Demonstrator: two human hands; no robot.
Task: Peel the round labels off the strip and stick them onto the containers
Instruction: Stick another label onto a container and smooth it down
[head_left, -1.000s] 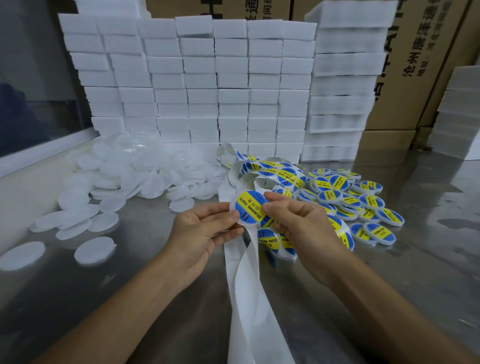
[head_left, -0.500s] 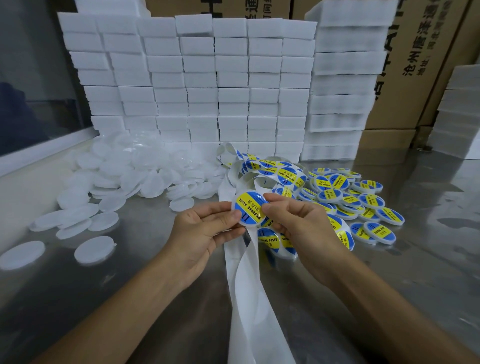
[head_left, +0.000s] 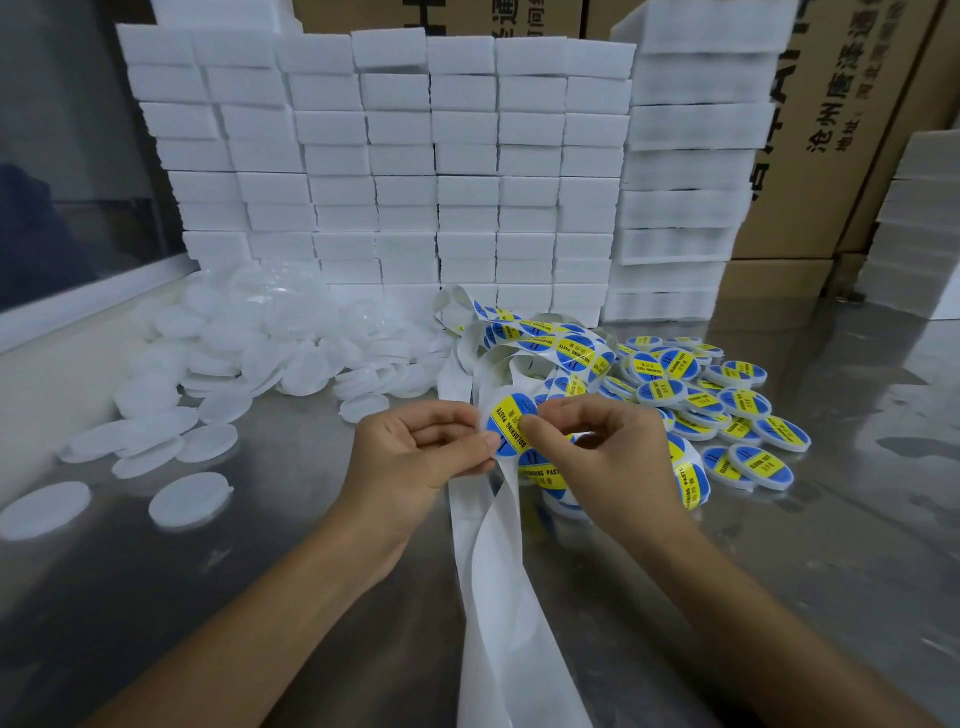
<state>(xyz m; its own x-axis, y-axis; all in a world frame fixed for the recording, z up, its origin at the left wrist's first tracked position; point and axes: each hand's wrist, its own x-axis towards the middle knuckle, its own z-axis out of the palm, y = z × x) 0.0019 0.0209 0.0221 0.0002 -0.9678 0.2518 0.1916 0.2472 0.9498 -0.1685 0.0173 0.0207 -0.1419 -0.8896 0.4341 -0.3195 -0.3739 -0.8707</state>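
Unlabelled white lids (head_left: 270, 353) heaped left, labelled containers (head_left: 727, 410) right.

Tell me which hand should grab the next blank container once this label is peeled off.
Probably the left hand. The unlabelled white containers lie on its side of the table, while the right hand pinches the round label and sits nearer the labelled pile. Left would first have to release the strip.

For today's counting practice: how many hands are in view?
2: the left hand pinches the round label on the left, the right hand on the right. None seems hidden.
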